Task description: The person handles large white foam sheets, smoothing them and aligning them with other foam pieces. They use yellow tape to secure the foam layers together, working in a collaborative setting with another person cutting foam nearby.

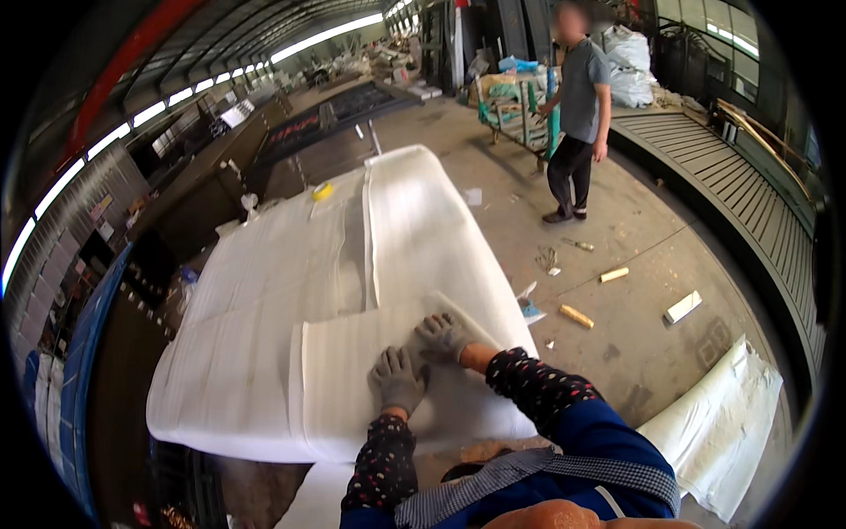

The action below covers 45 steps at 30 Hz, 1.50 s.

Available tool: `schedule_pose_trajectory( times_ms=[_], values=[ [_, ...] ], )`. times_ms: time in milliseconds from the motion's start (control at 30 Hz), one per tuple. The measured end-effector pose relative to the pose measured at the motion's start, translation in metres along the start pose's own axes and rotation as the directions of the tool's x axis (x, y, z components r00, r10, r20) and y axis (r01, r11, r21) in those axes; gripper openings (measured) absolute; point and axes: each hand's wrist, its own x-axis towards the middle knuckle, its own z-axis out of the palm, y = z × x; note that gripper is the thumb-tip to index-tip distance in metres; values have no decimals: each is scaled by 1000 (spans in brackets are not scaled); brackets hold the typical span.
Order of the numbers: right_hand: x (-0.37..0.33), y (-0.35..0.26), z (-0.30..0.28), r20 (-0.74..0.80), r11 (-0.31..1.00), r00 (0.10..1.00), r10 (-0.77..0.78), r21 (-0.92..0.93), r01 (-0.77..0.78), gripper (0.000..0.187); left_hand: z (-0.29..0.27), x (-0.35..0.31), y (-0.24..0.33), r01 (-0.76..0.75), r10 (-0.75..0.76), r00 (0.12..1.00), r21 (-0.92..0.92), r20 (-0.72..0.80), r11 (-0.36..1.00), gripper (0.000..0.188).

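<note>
In front of me lies a large flat load covered in white foam sheeting (256,309), its layers overlapping in folded strips. My left hand (398,379), in a grey work glove, rests flat on the near strip with its fingers spread. Just to its right and slightly farther off, my gloved right hand (443,338) also presses on the sheeting, fingers apart. Neither hand grips anything that I can see. A roll of yellow tape (322,190) sits on the far left edge of the wrapped load.
A person (582,106) stands beyond the load, beside a green cart (520,110). Cardboard-coloured tubes (576,316) and a small white block (683,306) lie on the floor at right. Nearer is a white sheet (718,428). A slatted metal platform (723,167) runs along the right.
</note>
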Motion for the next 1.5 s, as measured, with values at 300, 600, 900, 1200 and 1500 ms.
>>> schedule_pose_trajectory(
  times_ms=[300, 600, 900, 1200, 1500],
  values=[
    [-79, 13, 6, -137, 999, 990, 41, 17, -39, 70, -7, -11, 3, 97, -95, 985, -9, 143, 995, 73],
    [-75, -1, 4, -134, 999, 990, 49, 10, -49, 68, -4, -10, -2, 128, -128, 985, 9, 113, 992, 73],
    [-83, -1, 9, -193, 999, 980, 43, -13, -47, 67, -2, -5, 1, 104, -106, 991, 24, 87, 994, 74],
    [-83, 1, 15, -214, 1000, 977, 20, -16, -24, 67, 3, 6, -3, 95, -96, 995, 35, 24, 995, 73],
    [-88, -8, 6, -170, 999, 985, 37, -11, -40, 63, 13, 5, -7, 98, -100, 995, 59, 26, 993, 75]
  ],
)
